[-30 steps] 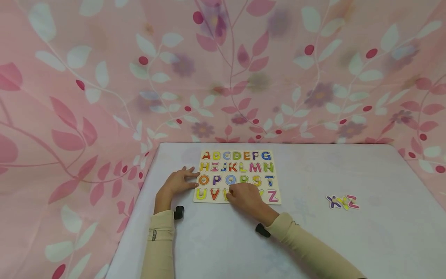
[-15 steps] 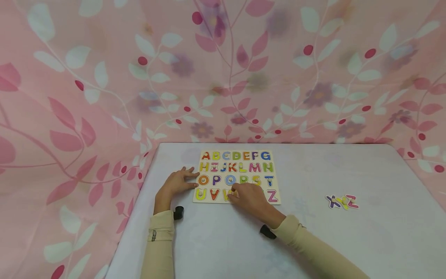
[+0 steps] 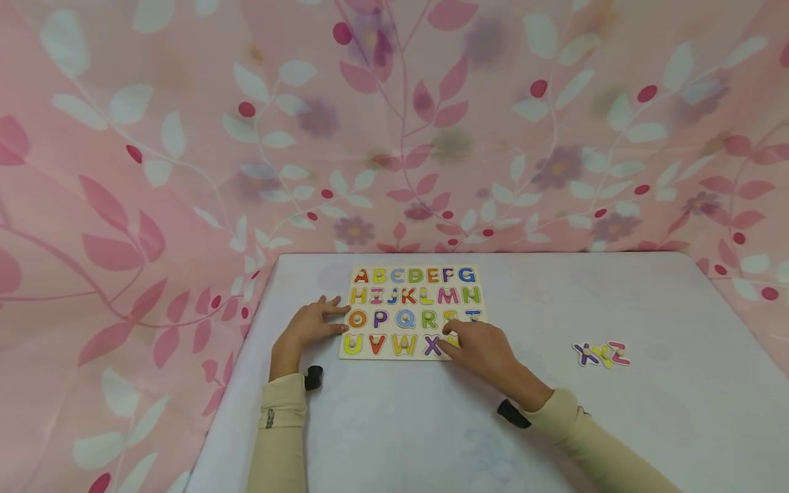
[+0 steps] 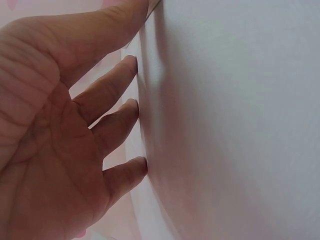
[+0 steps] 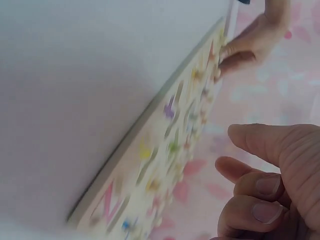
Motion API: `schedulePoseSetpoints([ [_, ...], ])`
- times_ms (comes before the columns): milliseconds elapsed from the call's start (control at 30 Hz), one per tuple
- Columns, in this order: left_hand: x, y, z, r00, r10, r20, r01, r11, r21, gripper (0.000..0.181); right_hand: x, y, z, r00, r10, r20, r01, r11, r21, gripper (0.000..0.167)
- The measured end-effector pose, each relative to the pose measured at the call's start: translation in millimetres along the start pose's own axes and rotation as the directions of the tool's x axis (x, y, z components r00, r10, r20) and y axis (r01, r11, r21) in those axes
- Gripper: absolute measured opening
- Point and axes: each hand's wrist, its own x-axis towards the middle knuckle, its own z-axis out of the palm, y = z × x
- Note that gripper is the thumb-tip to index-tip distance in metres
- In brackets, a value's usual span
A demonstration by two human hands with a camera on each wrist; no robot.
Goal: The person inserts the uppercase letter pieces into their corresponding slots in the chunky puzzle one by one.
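A cream alphabet puzzle board (image 3: 370,331) lies on the table, with knobbed letters in its rows. My left hand (image 3: 308,324) touches the board's left edge with fingers spread; in the left wrist view its fingertips rest along an edge. Over the lower right of the board hovers my right hand (image 3: 483,350), hiding part of the bottom row. Seen from the right wrist, that hand (image 5: 272,185) holds nothing, its thumb and index finger apart and the other fingers loosely bent. A yellow W piece (image 3: 404,344) sits in the bottom row, left of the printed purple X.
Loose letter pieces lie close together on the right of the table: a purple X (image 3: 585,354), a yellow Y (image 3: 606,355) and a pink Z (image 3: 620,353). Pink floral cloth (image 3: 394,137) hangs behind the white-covered table (image 3: 394,424).
My right hand has moved from the W to the right and off the piece, uncovering the W and the printed X. The left hand stays at the board's edge.
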Motion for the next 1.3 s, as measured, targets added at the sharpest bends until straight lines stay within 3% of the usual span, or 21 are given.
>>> schedulePoseSetpoints([
  [200,0.5,-2.0,1.0,0.999,0.048,-0.013,-0.048,0.998,0.032,0.051,-19.0,29,-18,0.998,0.055,-0.035,-0.056,0.998,-0.022,0.028],
  [667,-1.9,-2.3,-0.8,0.999,0.036,-0.016,-0.036,0.999,0.015,0.052,-63.1,111,-54,0.982,0.155,-0.112,-0.161,0.986,-0.046,0.027],
  [1000,-2.1,0.0,-1.2,1.0,0.023,-0.018,-0.023,1.0,0.007,0.052,-93.6,155,-67,0.965,0.257,-0.046,-0.259,0.965,-0.043,0.035],
  [1300,-1.3,-1.2,-0.1,0.999,0.025,-0.023,-0.025,1.0,0.003,0.051,-104.2,176,-67,0.951,0.308,-0.005,-0.308,0.95,-0.047,0.031],
])
